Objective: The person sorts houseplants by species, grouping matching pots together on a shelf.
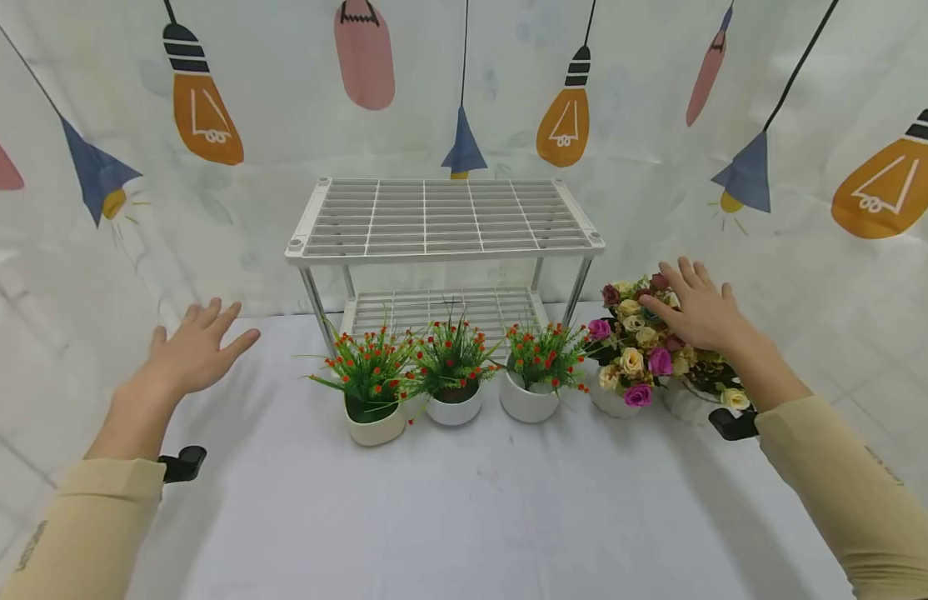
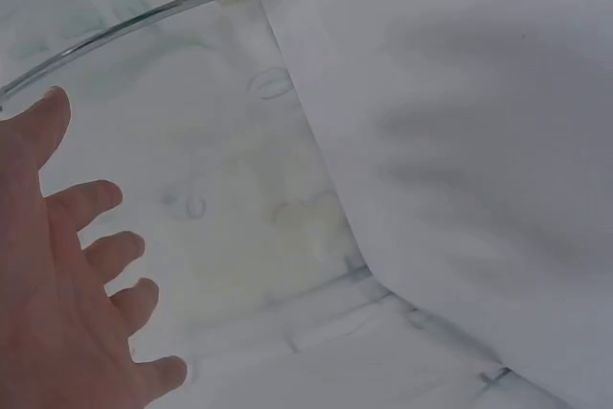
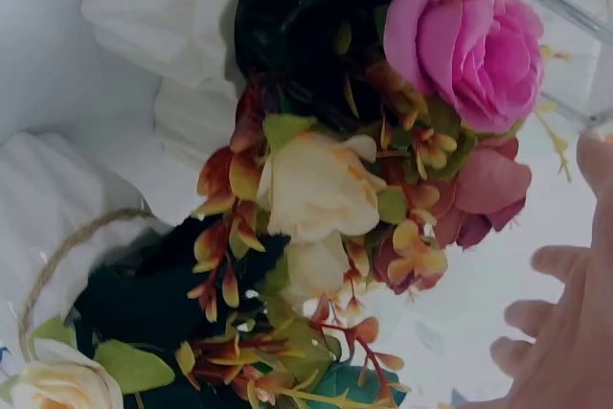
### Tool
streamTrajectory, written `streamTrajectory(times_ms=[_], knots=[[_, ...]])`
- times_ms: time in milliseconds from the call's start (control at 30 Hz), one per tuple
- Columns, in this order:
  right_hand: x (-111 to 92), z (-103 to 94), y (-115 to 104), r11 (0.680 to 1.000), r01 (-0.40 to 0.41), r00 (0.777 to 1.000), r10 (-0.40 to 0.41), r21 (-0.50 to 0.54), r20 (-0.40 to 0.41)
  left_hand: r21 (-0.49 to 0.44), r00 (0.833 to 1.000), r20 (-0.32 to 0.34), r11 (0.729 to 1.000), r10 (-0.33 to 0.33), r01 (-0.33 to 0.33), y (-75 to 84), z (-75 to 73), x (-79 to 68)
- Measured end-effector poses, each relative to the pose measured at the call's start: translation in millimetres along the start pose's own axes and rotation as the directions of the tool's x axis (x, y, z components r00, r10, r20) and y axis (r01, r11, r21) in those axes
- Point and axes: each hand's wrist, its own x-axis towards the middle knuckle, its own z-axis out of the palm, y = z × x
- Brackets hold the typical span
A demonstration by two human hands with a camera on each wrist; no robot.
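Observation:
My left hand (image 1: 197,348) hovers over the left side of the white table, fingers spread and holding nothing. In the left wrist view the same hand (image 2: 72,265) shows its fingers apart, with the table edge beyond. My right hand (image 1: 700,310) is spread out above the artificial rose arrangements (image 1: 632,354) at the right; whether it touches a bloom cannot be told from the head view. The right wrist view has the hand (image 3: 565,323) beside a magenta rose (image 3: 469,50) and a cream rose (image 3: 316,184), with nothing in its fingers.
A white two-tier rack (image 1: 445,254) with metal legs stands at the back middle. Before it are three white pots with red-flowered grassy plants: left (image 1: 376,429), middle (image 1: 455,410) and right (image 1: 527,404). A curtain printed with lamps (image 1: 284,100) hangs behind the white table (image 1: 449,517).

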Motion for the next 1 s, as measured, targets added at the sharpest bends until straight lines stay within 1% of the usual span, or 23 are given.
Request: streamTrajectory(times_ms=[100,200,333,433,500,567,600,667,767,800,867,900,933,1000], knots=[[-0.8,1.4,-1.1,1.000,0.012,0.999,-0.012,0.012,-0.029,0.001,1.000,-0.023,1.000,0.020,-0.020,5.0,-0.9,0.8],[-2.5,2.6,-3.5,0.999,0.031,0.997,-0.029,0.026,-0.077,0.005,0.998,-0.055,0.999,0.038,-0.038,12.1,-2.2,1.9],[-7.9,4.3,-8.5,0.997,0.054,0.986,-0.045,0.050,-0.161,-0.020,0.990,-0.124,0.997,0.069,-0.072,23.4,-2.4,4.0],[-14.7,5.6,-13.3,0.994,0.080,0.969,-0.059,0.080,-0.240,-0.073,0.979,-0.181,0.991,0.093,-0.108,31.4,-2.6,5.6],[-19.5,7.1,-18.4,0.987,0.115,0.948,-0.076,0.110,-0.308,-0.127,0.971,-0.214,0.983,0.103,-0.132,37.0,-3.8,6.1],[-23.6,9.4,-24.8,0.976,0.171,0.914,-0.104,0.138,-0.392,-0.194,0.963,-0.250,0.970,0.098,-0.149,42.5,-5.3,5.7],[-25.3,11.1,-28.3,0.967,0.205,0.892,-0.123,0.148,-0.435,-0.231,0.958,-0.269,0.960,0.095,-0.160,45.0,-6.1,5.5],[-29.1,15.3,-36.8,0.950,0.268,0.843,-0.151,0.161,-0.516,-0.303,0.944,-0.319,0.935,0.084,-0.185,51.0,-7.6,5.9],[-33.9,23.0,-48.9,0.924,0.352,0.763,-0.191,0.148,-0.618,-0.401,0.921,-0.385,0.889,0.055,-0.220,59.8,-8.5,7.6],[-36.0,25.2,-53.7,0.917,0.372,0.741,-0.201,0.143,-0.640,-0.433,0.916,-0.398,0.873,0.038,-0.225,62.8,-8.9,8.3],[-40.4,30.2,-62.7,0.900,0.414,0.699,-0.219,0.136,-0.680,-0.477,0.908,-0.418,0.851,0.000,-0.220,69.0,-9.2,10.1],[-42.7,33.0,-66.9,0.891,0.435,0.680,-0.229,0.132,-0.697,-0.505,0.905,-0.425,0.834,-0.018,-0.221,72.2,-9.7,10.8],[-45.1,35.7,-71.5,0.881,0.454,0.663,-0.235,0.132,-0.710,-0.534,0.902,-0.429,0.816,-0.036,-0.222,75.3,-10.3,11.7],[-50.6,42.1,-81.1,0.859,0.492,0.639,-0.248,0.140,-0.728,-0.583,0.898,-0.435,0.780,-0.062,-0.229,81.1,-11.6,14.1]])
